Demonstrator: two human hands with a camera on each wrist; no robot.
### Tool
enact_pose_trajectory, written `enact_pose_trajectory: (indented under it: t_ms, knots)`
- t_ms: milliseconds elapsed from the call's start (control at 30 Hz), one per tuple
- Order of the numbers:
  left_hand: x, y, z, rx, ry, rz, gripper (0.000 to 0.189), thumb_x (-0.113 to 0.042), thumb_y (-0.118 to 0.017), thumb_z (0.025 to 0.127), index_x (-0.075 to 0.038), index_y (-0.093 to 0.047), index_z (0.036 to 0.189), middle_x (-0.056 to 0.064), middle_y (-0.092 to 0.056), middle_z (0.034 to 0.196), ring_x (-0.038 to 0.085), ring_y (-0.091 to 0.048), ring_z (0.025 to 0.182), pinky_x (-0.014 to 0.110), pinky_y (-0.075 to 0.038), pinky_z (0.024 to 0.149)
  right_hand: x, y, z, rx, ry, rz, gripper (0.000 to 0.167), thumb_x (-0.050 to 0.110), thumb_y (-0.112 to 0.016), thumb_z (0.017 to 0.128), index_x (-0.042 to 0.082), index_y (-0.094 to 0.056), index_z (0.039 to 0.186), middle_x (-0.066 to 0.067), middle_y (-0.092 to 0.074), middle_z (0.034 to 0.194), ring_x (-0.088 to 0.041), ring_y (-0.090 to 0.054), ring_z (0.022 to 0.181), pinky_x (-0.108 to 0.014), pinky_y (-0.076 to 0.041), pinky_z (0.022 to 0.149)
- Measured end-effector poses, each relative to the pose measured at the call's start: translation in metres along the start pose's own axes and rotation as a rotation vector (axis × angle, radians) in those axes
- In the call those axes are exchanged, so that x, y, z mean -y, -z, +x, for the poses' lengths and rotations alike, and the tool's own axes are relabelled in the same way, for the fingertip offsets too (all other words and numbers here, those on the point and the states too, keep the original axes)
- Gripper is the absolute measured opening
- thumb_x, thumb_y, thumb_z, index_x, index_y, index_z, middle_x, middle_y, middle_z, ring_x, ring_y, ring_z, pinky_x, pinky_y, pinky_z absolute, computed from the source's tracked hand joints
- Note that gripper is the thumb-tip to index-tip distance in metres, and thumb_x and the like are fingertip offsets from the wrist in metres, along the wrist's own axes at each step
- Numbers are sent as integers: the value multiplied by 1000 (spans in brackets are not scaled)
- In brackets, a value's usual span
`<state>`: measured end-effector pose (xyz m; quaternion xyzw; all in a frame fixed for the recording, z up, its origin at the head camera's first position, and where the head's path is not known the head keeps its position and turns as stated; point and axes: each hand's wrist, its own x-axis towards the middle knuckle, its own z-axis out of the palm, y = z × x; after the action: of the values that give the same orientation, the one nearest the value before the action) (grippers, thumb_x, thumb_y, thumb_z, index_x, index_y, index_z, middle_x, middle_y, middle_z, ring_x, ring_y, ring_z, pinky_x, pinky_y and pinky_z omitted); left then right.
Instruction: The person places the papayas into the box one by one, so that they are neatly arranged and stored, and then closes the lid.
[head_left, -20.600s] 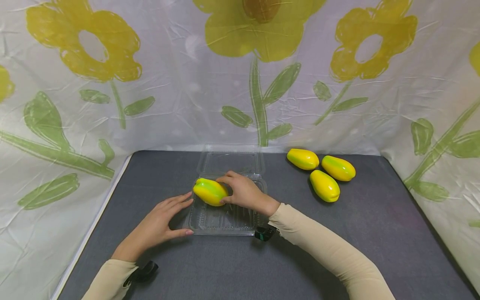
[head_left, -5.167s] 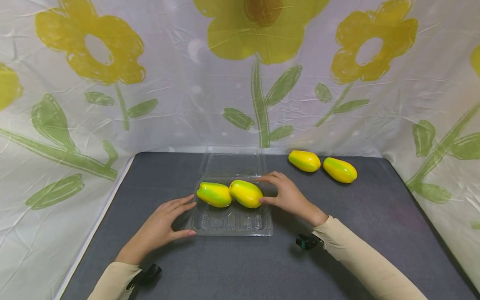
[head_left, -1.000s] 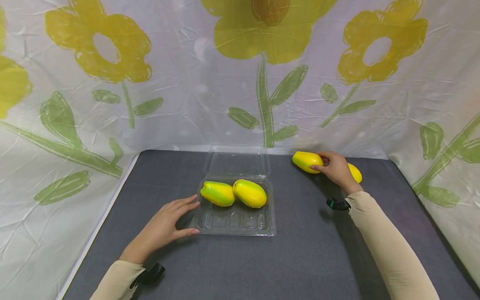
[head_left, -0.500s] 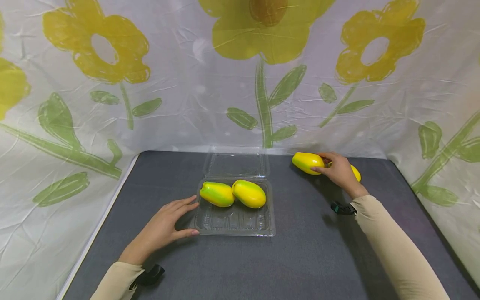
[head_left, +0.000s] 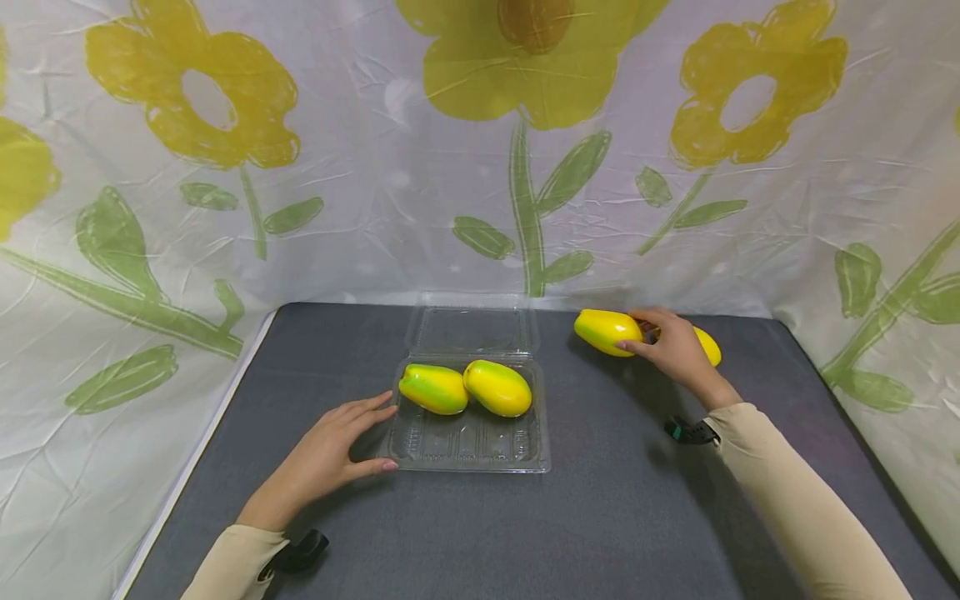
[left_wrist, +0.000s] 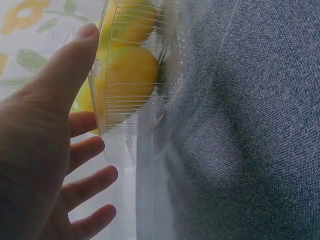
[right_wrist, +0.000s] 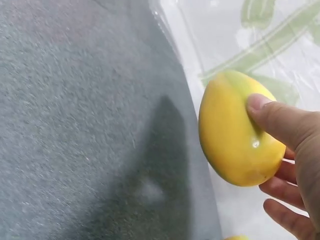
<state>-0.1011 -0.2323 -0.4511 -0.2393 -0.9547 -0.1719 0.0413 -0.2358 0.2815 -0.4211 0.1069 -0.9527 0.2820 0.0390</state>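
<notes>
Cream fabric sleeves (head_left: 810,500) reach in from the near side of a clear, ribbed plastic clamshell container (head_left: 472,446), and I take that container as my landmark. Just past each cuff, I see a small black device (head_left: 692,431) strapped at the wrist.

At the container's left edge is the person's left hand (head_left: 322,462), fingers extended and spread, not curled round anything. From the left wrist feed, I make out its thumb resting against the rim.

Inside the container, toward its far side, lie two glossy yellow oval fruits streaked with green: the left fruit (head_left: 433,389) and the right fruit (head_left: 498,389), on their sides, end against end as far as I can see. Directly beyond them, the container's transparent lid (head_left: 476,329) lies folded back on the dark grey cloth-covered table (head_left: 480,533).

Farther off, beyond the container to its right, the person's right hand (head_left: 671,346) grasps a third glossy yellow fruit (head_left: 606,332) with a green streak, thumb on the near side. I cannot tell from here whether that fruit touches the table. Past the knuckles, farther right of the container, a fourth yellow fruit (head_left: 707,346) shows, partly hidden by the hand.

Behind everything, beyond the container, hangs a whitish, creased backdrop (head_left: 352,225) printed with big yellow flowers and green leaves.
</notes>
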Motion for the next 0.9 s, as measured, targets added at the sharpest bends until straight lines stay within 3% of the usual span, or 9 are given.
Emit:
enact_pose_trajectory:
  t_ms: [333, 600, 900]
  knots:
    - [0, 0, 0, 1, -8, 0, 81, -56, -78, 76, -18, -54, 143, 3, -44, 156, 32, -50, 136, 60, -41, 109, 12, -6, -8, 19, 34, 33, 65, 36, -75, 88, 3, -54, 139, -19, -59, 128, -36, -57, 114, -55, -50, 97]
    - [0, -1, 0, -8, -4, -3, 81, -55, -79, 76, -18, -54, 143, 2, -45, 156, 32, -50, 135, 60, -41, 109, 19, -10, -11, 71, 73, 65, 68, 32, -71, 92, 2, -44, 147, -19, -51, 125, -36, -55, 114, -56, -50, 100]
    - [0, -1, 1, -10, -4, -3, 81, -56, -78, 76, -18, -54, 143, 2, -45, 156, 32, -51, 135, 60, -41, 109, 27, -11, -15, 72, 110, 87, 67, 31, -75, 88, 3, -50, 143, -16, -54, 123, -33, -57, 112, -56, -50, 100]
